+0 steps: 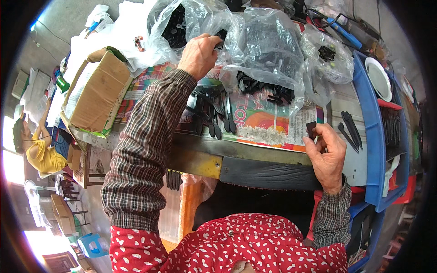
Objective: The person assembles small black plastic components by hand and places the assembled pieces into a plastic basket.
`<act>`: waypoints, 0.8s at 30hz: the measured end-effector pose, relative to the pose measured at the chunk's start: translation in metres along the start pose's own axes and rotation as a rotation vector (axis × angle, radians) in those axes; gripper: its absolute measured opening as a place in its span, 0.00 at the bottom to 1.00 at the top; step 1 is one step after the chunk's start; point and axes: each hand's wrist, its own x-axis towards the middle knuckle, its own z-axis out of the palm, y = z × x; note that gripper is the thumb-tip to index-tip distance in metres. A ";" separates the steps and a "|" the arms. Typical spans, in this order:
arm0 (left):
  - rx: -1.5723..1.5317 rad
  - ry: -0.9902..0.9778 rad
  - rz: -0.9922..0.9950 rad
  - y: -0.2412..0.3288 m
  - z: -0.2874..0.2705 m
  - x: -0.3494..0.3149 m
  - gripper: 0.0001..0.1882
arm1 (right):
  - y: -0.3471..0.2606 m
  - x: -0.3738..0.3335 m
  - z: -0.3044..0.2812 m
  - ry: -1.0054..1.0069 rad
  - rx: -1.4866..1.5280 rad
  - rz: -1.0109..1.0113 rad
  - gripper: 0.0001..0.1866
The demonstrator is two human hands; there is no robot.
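Observation:
My left hand reaches to the mouth of a clear plastic bag at the back of the bench. Its fingers are closed near small black pieces, and what they grip is partly hidden. My right hand is at the bench's front right, pinching a small dark plastic part between thumb and fingers. Between my hands, several long black plastic pieces lie in a bunch on a colourful printed sheet. More black parts spill from a large clear bag.
An open cardboard box stands at the left. Three black pieces lie right of my right hand, beside a blue tray with a white dish. A small bag sits behind. Far left, a person in yellow sits.

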 end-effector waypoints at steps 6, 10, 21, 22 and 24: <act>0.127 -0.208 -0.025 -0.012 0.012 0.004 0.13 | 0.008 -0.001 0.000 -0.006 -0.015 -0.039 0.12; 0.140 -0.194 -0.023 -0.011 0.006 -0.013 0.11 | 0.008 0.000 -0.001 -0.014 -0.009 -0.064 0.12; 0.111 -0.058 -0.118 -0.018 0.011 -0.004 0.14 | 0.007 0.001 0.000 -0.022 -0.019 -0.079 0.12; 0.148 -0.038 -0.137 -0.015 0.013 0.000 0.14 | 0.007 0.001 -0.001 -0.023 -0.021 -0.080 0.12; 0.164 -0.096 -0.152 -0.010 0.017 0.008 0.14 | 0.007 0.001 -0.001 -0.024 -0.039 -0.073 0.12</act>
